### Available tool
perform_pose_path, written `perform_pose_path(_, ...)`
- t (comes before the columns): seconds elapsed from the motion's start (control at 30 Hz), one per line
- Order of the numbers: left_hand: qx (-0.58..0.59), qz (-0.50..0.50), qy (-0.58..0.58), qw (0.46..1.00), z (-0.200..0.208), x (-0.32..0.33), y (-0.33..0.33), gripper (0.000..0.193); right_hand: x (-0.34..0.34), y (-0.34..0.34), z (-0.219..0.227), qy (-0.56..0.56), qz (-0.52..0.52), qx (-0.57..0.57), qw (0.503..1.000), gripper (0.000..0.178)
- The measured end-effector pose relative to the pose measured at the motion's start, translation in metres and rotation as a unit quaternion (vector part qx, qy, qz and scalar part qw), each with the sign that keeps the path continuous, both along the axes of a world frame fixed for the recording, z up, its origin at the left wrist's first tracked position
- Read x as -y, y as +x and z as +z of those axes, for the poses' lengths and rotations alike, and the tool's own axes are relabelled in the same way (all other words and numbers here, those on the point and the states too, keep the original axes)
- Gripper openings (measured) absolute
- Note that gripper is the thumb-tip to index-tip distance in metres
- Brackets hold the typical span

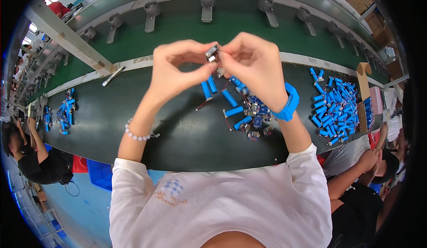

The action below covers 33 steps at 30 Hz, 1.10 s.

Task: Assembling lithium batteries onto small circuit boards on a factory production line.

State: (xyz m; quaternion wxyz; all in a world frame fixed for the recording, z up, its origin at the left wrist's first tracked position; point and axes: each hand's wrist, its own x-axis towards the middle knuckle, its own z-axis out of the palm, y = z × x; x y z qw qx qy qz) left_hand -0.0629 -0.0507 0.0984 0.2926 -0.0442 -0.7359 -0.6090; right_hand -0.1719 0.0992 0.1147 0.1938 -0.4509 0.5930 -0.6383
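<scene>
Raised over the far side of the dark work table, my left hand (pixel 184 63) and my right hand (pixel 253 63) meet at their fingertips. Between them is a small circuit board with a silvery metal part (pixel 211 52). Thumb and forefinger of the left hand pinch it from the left; the right fingertips close on its right edge, partly hiding it. Below the hands lie loose blue cylindrical battery cells (pixel 229 98) with thin wires. Beside these, close to my right wrist, is a heap of small blue circuit boards (pixel 258 110).
A large pile of blue cells (pixel 336 110) lies at the right by an open cardboard box (pixel 363 92). Smaller bunches of cells (pixel 66 112) lie at the left. Behind the table runs a green conveyor belt (pixel 178 30) bearing grey devices with handles (pixel 207 8). People sit at both sides.
</scene>
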Motion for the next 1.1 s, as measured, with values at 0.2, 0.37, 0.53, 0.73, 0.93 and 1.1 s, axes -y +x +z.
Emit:
perform_pose_path(0.2,0.105,0.085,-0.010,0.991,-0.015,0.037,-0.023,0.029,0.002,-0.045,-0.011,0.056,-0.065,-0.152,0.985,0.019)
perform_pose_path(0.37,0.090,0.220,0.088,0.967,-0.070,0.121,-0.044,0.034,-0.028,-0.086,-0.041,0.221,-0.060,-0.260,0.938,0.016)
perform_pose_path(0.53,0.050,0.267,0.155,0.950,-0.112,0.173,-0.065,0.037,-0.039,-0.080,-0.062,0.271,0.041,-0.218,0.937,0.016)
perform_pose_path(0.73,0.047,0.363,-0.127,0.922,-0.133,0.179,-0.074,0.036,-0.009,-0.056,-0.075,0.171,0.027,-0.251,0.953,0.015)
perform_pose_path(0.93,0.095,0.274,-0.267,0.919,-0.028,0.076,-0.032,0.018,0.029,-0.052,-0.109,0.113,0.032,-0.232,0.966,0.015)
perform_pose_path(1.1,0.273,-0.007,-0.318,0.908,-0.014,-0.011,0.029,0.013,0.027,-0.055,-0.101,0.112,0.129,-0.041,0.984,0.009)
